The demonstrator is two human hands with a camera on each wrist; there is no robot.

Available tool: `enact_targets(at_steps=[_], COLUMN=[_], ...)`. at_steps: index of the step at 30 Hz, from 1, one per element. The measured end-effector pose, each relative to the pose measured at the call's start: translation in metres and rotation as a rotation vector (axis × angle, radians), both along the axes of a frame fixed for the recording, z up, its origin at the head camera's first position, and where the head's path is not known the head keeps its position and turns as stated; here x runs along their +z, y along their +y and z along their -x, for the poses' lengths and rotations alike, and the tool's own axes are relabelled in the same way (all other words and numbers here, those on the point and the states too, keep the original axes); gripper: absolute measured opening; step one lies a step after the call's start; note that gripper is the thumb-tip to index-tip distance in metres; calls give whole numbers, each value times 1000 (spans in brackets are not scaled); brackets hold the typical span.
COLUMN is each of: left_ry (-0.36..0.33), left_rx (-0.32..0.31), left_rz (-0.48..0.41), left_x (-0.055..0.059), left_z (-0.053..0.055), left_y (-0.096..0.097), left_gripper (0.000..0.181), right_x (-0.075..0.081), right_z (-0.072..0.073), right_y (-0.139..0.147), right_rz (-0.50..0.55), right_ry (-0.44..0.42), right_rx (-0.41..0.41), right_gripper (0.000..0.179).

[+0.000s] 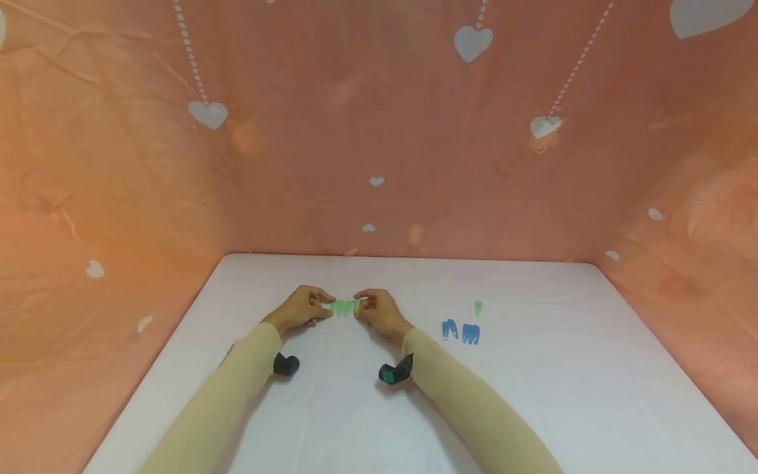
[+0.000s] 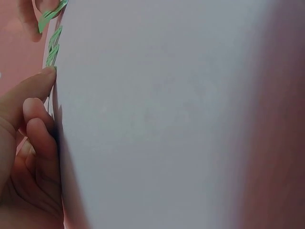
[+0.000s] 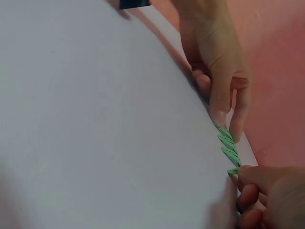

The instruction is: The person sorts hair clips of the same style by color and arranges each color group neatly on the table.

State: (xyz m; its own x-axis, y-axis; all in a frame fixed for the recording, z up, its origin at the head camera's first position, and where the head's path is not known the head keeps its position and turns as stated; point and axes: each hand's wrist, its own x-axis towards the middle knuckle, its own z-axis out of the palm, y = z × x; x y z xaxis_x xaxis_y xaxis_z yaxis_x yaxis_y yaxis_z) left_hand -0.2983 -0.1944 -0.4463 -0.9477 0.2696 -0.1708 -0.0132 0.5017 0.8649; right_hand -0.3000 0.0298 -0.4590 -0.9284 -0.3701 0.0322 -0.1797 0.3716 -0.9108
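Several green snap hair clips (image 1: 340,307) lie side by side in a slanted row on the white table. My left hand (image 1: 302,307) is at the row's left end, thumb and forefinger pinching the outermost clip (image 3: 222,129). From the other side, my right hand (image 1: 380,312) pinches a separate green hair clip (image 1: 356,305) by its two ends, a small gap away from the row. In the left wrist view this clip (image 2: 50,16) shows between the right fingertips, above the row.
To the right on the table (image 1: 568,368) lies a lone green hair clip (image 1: 478,308). Nearer to me are blue hair clips, one group (image 1: 450,329) spread in a V and another (image 1: 471,334) packed together. A patterned orange cloth (image 1: 379,131) hangs behind the table.
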Motion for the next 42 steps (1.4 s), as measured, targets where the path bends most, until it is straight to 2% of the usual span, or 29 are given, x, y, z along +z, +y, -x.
enact_targets(at_steps=[7, 12, 22, 42], left_ry=[2, 6, 10, 5], left_rx=[-5, -15, -34, -31], left_rz=[4, 8, -14, -17], left_x=[3, 1, -2, -3], left_z=[-2, 0, 1, 2], left_y=[0, -1, -3, -4], left_gripper=[37, 38, 39, 39], right_x=[0, 1, 7, 9], right_z=[-3, -4, -9, -9], right_y=[-2, -4, -10, -12], right_rz=[-51, -143, -275, -284], right_ry=[56, 117, 127, 100], right_rx=[-20, -50, -89, -107], right_gripper=[35, 34, 25, 24])
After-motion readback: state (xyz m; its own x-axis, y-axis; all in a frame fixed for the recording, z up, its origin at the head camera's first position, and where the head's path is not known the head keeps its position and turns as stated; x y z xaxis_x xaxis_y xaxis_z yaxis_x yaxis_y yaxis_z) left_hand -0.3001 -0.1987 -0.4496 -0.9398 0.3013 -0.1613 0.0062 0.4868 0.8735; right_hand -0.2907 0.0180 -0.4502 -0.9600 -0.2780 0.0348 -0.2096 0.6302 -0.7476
